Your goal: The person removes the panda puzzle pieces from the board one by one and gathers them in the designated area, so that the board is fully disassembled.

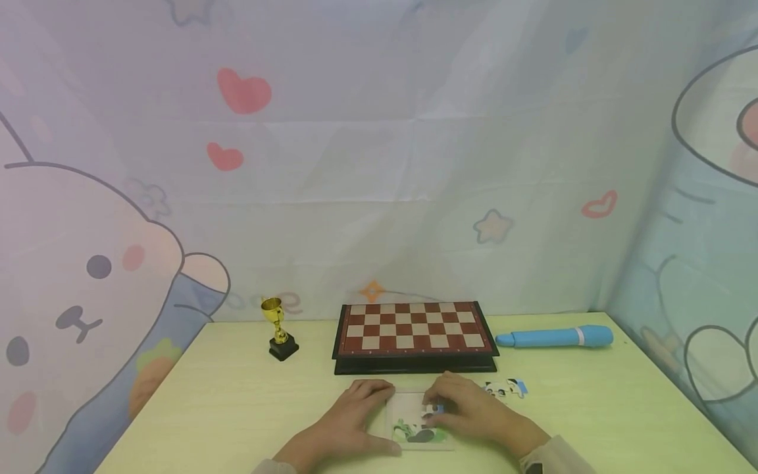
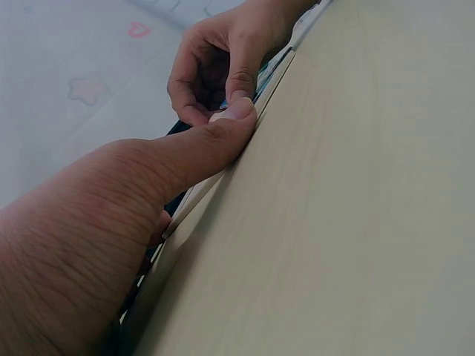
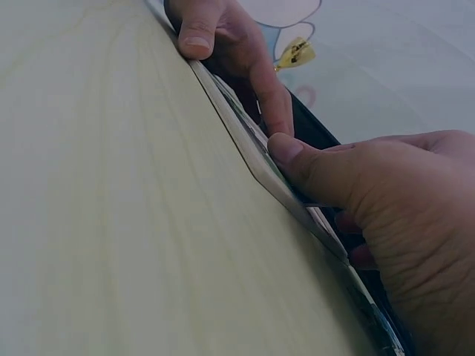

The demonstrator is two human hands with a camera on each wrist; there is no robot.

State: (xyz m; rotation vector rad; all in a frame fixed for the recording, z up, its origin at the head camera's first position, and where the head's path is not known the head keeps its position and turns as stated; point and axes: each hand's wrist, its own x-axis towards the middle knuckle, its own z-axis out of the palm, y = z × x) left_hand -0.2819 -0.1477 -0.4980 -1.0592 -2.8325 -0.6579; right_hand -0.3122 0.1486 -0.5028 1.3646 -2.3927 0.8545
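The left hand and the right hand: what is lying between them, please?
Between the left hand and the right hand lies a pale puzzle tray, partly filled; the head view shows this.

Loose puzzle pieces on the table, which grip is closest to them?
The person's right grip: the loose puzzle pieces lie just beside it, while the left grip is across the puzzle tray from them.

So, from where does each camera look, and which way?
Head: worn on head, facing forward and down at puzzle tray; left hand, right hand show.
Left wrist: worn there, facing tray and right hand; both hands show.
Right wrist: worn there, facing tray and left hand; both hands show.
Head and right wrist share the trophy.
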